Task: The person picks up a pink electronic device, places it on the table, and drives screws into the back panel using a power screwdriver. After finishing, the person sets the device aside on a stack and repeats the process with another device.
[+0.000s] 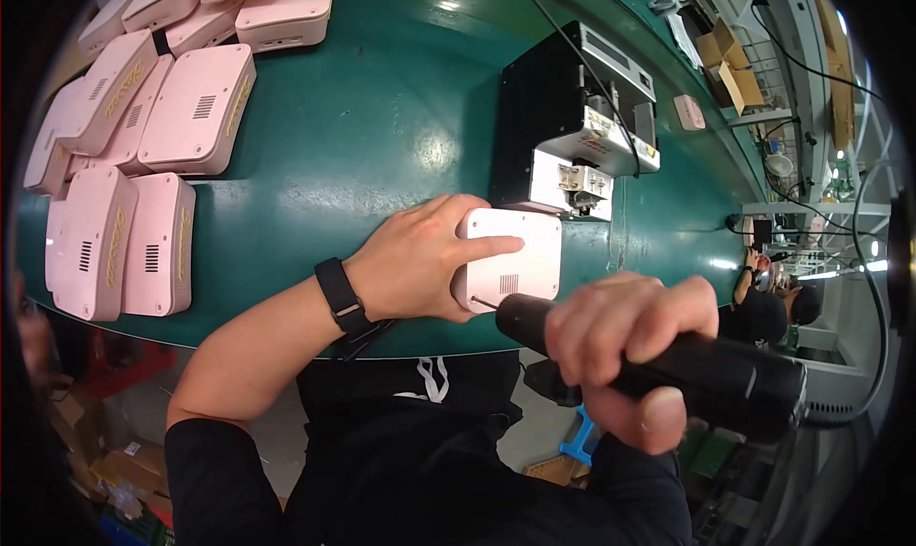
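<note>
A pale pink plastic box with rounded corners, corner holes and a slotted vent lies on the green bench in front of me. Around its left side, my left hand grips it, with one finger stretched across the top face. My right hand is wrapped around a black corded electric screwdriver, held tilted. Its thin bit reaches the near left corner hole of the box; whether a screw sits there is too small to tell.
Several similar pink boxes are piled at the left of the green bench. Just beyond the held box stands a black machine with a metal front. A small pink item and an open cardboard box lie farther right.
</note>
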`<state>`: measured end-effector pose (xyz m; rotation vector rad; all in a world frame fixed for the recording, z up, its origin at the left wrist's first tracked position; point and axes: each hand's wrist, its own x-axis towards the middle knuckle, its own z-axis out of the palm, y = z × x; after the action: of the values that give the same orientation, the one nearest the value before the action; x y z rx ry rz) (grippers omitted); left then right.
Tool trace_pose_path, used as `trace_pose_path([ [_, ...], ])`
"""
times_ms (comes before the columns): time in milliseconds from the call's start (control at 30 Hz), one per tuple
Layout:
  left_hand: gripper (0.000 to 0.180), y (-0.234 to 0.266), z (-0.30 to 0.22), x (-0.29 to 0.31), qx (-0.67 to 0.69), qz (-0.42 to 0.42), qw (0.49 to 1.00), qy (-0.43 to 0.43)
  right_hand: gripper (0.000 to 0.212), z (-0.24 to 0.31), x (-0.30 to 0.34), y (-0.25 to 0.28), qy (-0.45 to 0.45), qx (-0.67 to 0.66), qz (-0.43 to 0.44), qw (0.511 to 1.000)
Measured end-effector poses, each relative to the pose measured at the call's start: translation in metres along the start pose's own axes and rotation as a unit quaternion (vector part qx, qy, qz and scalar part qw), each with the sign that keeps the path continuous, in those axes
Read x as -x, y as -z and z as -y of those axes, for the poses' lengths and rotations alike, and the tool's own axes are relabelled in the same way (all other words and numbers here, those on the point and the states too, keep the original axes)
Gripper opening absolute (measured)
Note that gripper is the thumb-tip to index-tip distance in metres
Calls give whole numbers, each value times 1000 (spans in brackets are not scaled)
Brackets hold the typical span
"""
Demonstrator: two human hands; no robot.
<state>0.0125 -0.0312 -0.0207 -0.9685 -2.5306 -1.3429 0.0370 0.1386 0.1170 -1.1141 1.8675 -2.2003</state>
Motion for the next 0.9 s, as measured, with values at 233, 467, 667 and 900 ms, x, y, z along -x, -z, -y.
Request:
trace_pose_path([
  [233, 77, 11, -14, -12, 34, 65, 997, 12, 31, 50, -3, 39, 63, -38, -197, 978],
  [467, 79, 23, -19, -22, 176, 150, 971, 68, 13, 14, 58, 116, 23, 172, -390, 904],
  [667, 88, 37, -30, 2, 386, 137, 885, 222, 12, -5, 106, 150, -3, 153, -447, 882],
  [900, 95, 36, -38, 35, 671, -53, 654, 346, 11, -8, 133, 163, 74, 9, -513, 855],
])
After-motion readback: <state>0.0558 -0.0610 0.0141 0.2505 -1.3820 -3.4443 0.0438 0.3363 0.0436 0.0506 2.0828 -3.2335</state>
